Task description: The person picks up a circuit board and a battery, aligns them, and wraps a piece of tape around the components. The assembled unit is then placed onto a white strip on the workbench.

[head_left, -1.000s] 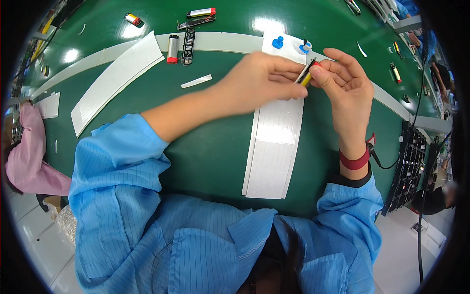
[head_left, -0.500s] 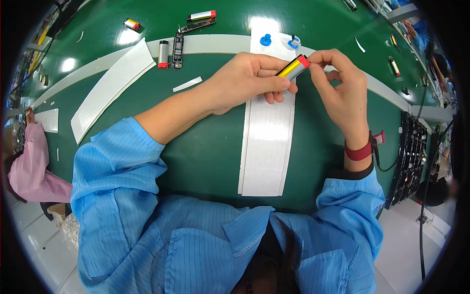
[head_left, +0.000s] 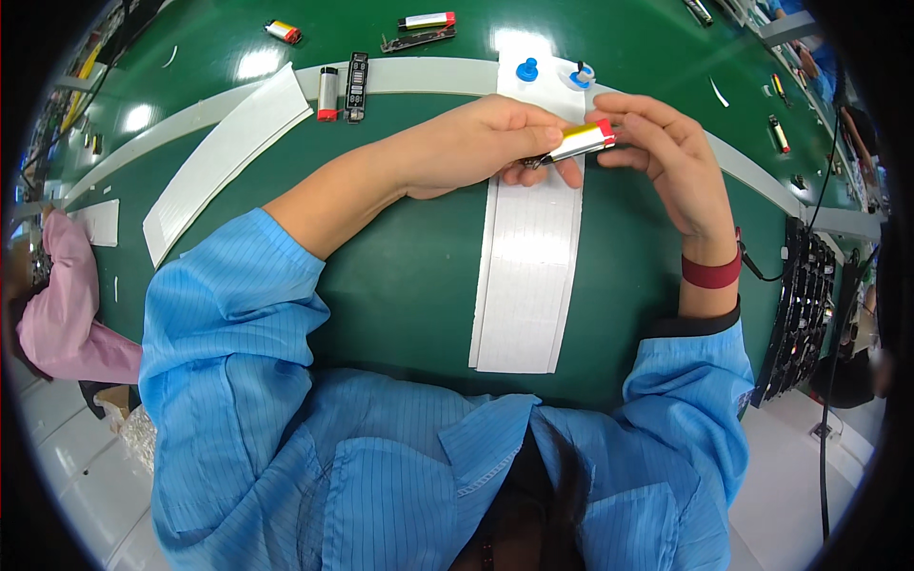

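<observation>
A small cylindrical battery cell (head_left: pixel 583 142), silver and yellow with a red end, lies between the thumb and fingers of my left hand (head_left: pixel 476 147). Its red end points right; its dark other end is partly covered by my fingers. Beside the red end is my right hand (head_left: pixel 674 162), its fingers bent and apart. Whether a fingertip touches the cell I cannot tell. Below both hands lies a long white sheet of strips (head_left: pixel 526 285). Two blue knobs, a left one (head_left: pixel 527 68) and a right one (head_left: pixel 582 76), stand at the sheet's far end.
Further left are another white sheet (head_left: pixel 228 157), a standing battery cell (head_left: pixel 327 95) and a black circuit board (head_left: pixel 356 88). More cells (head_left: pixel 283 31) lie on the green table (head_left: pixel 400 276). A black tray of parts (head_left: pixel 804 314) is at right. A pink-sleeved person (head_left: pixel 71 314) sits at left.
The cell has turned from a steep tilt to nearly level, showing more silver. My right fingers have spread from a pinch at its red end. The whole view has shifted slightly.
</observation>
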Available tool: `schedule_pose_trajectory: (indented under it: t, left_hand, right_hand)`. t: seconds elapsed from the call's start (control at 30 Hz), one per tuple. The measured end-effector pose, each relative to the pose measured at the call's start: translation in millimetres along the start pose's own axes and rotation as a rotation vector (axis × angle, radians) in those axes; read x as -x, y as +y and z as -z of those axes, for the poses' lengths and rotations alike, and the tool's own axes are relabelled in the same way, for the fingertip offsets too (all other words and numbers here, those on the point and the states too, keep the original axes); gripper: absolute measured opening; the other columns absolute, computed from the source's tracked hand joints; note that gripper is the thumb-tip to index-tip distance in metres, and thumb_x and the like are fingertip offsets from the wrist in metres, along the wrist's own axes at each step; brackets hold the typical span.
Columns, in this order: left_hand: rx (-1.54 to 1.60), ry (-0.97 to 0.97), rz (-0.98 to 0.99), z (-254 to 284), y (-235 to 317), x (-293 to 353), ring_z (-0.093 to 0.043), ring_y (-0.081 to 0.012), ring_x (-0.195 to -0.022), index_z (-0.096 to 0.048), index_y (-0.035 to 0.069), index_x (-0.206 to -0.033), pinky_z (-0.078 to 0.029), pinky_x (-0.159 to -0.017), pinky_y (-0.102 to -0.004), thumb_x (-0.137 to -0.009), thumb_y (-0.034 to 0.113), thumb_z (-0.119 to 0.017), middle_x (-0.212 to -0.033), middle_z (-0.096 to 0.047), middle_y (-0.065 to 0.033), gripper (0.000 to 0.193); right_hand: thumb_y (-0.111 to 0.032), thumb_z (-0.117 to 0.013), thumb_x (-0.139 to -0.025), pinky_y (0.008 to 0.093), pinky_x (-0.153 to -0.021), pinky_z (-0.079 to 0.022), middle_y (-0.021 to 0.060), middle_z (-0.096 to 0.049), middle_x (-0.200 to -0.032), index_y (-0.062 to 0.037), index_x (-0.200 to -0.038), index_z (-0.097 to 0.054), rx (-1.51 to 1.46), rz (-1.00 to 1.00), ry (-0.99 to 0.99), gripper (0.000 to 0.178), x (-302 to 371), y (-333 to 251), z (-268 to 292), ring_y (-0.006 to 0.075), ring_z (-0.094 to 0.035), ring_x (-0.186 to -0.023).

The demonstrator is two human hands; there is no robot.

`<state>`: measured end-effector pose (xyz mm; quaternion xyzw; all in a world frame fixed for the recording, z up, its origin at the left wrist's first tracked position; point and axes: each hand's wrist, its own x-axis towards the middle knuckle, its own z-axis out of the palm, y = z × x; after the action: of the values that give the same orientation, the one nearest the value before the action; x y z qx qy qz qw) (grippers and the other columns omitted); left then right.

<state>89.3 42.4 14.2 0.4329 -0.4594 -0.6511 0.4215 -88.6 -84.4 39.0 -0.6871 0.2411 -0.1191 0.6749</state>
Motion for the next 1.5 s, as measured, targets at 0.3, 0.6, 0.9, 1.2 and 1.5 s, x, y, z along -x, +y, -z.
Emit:
schedule_pose_trajectory:
  t: [0.3,0.6,0.9,1.2,1.5]
  left_hand:
    - [-0.811,0.497,-0.382,-13,-4,8,-0.059,-0.0106,-0.063,-0.055,0.001,-0.109,-0.048,-0.06,-0.022,-0.074,0.009,-0.067,-0.088,-0.061,-0.0086,0.038]
    - [-0.88,0.639,-0.663,-5,-12,1,-0.058,-0.0134,-0.056,-0.061,0.0,-0.097,-0.047,-0.052,-0.0215,-0.074,0.012,-0.068,-0.082,-0.062,-0.0115,0.027]
    - [-0.773,0.603,-0.505,-4,-5,6,-0.056,-0.0164,-0.056,-0.061,0.001,-0.099,-0.047,-0.053,-0.0246,-0.074,0.014,-0.067,-0.078,-0.062,-0.0102,0.028]
    - [-1.236,0.649,-0.283,65,32,-7,-0.059,-0.0267,-0.083,-0.062,0.003,-0.1,-0.046,-0.075,-0.0321,-0.077,0.012,-0.059,-0.09,-0.062,-0.0142,0.025]
    - [-1.374,0.271,-0.148,85,40,-22,-0.057,-0.0369,-0.085,-0.056,-0.002,-0.102,-0.045,-0.074,-0.0428,-0.078,0.012,-0.048,-0.094,-0.06,-0.0196,0.029]
  right_hand:
    - [-0.001,-0.061,-0.079,0.0216,-0.078,-0.047,0.0089,-0.061,-0.093,0.0026,-0.107,-0.055,-0.134,0.02,0.085,0.029,-1,12,-6,0.0123,-0.06,-0.084]
    - [0.001,-0.059,-0.079,0.0233,-0.077,-0.049,0.0118,-0.062,-0.094,0.0022,-0.104,-0.054,-0.161,0.038,0.061,0.026,-2,11,-13,0.0141,-0.061,-0.083]
    - [-0.002,-0.059,-0.081,0.0232,-0.075,-0.049,0.0112,-0.062,-0.092,0.0026,-0.105,-0.054,-0.16,0.02,0.056,0.025,-6,10,-15,0.0135,-0.06,-0.081]
    - [-0.015,-0.058,-0.082,0.0252,-0.07,-0.045,0.0046,-0.06,-0.086,-0.0008,-0.11,-0.055,0.773,0.239,0.779,0.031,-42,50,74,0.0131,-0.056,-0.079]
    - [-0.005,-0.058,-0.08,0.0235,-0.07,-0.045,0.0066,-0.062,-0.086,0.0008,-0.094,-0.06,0.435,0.146,0.251,0.015,-15,19,-20,0.0135,-0.057,-0.079]
